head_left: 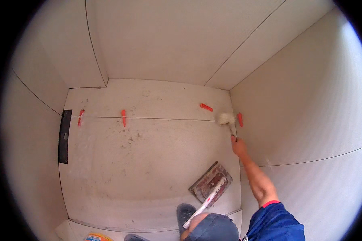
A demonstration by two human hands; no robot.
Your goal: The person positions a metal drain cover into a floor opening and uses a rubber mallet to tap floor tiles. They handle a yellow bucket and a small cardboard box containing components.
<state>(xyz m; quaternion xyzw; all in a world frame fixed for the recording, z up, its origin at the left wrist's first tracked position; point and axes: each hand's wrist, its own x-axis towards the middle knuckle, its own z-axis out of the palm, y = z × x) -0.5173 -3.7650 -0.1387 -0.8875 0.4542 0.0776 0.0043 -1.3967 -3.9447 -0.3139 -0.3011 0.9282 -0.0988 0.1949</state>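
My right arm, in a dark blue sleeve, reaches forward along the right wall. The fingers of my right hand [238, 147] are wrapped round the handle of a mallet with a pale, cream-coloured head [226, 118]. That head is over the floor joint near the right wall, just left of an orange-red tile levelling wedge [240, 119]. Another wedge [206, 107] lies beyond it, to the left. Farther left, a wedge [124, 118] and one more wedge [81, 117] sit across the same joint. My left hand is out of sight.
A dirty rectangular board [214, 180] lies near my foot, with a white stick [205, 203] across it. Large beige tiles cover the floor and walls. A black slotted strip [64, 136] is set by the left wall. A colourful bucket [97, 237] shows at the lower edge.
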